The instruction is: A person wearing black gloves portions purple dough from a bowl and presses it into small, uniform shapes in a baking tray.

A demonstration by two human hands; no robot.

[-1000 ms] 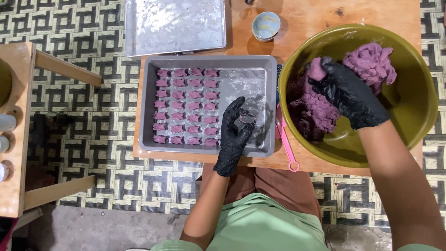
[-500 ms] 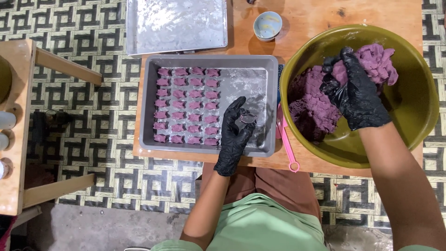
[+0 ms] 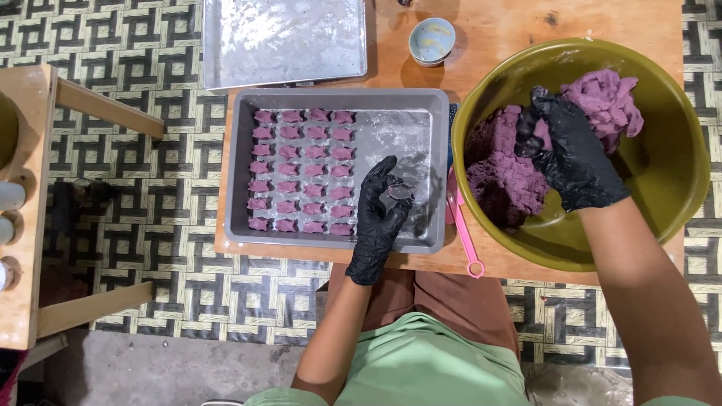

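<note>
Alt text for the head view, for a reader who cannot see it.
Black-gloved right hand pinches purple dough in a green bowl; the gloved left hand holds a small clear mould over a grey tray lined with purple shaped pieces.

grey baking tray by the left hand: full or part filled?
Part filled. Purple shaped dough pieces cover the left of the grey rectangular baking tray; its right side is bare and floured.

right hand point(image 3: 571, 154) shifted, fingers point(image 3: 530, 131) now pinching dough point(image 3: 519, 162)
</note>
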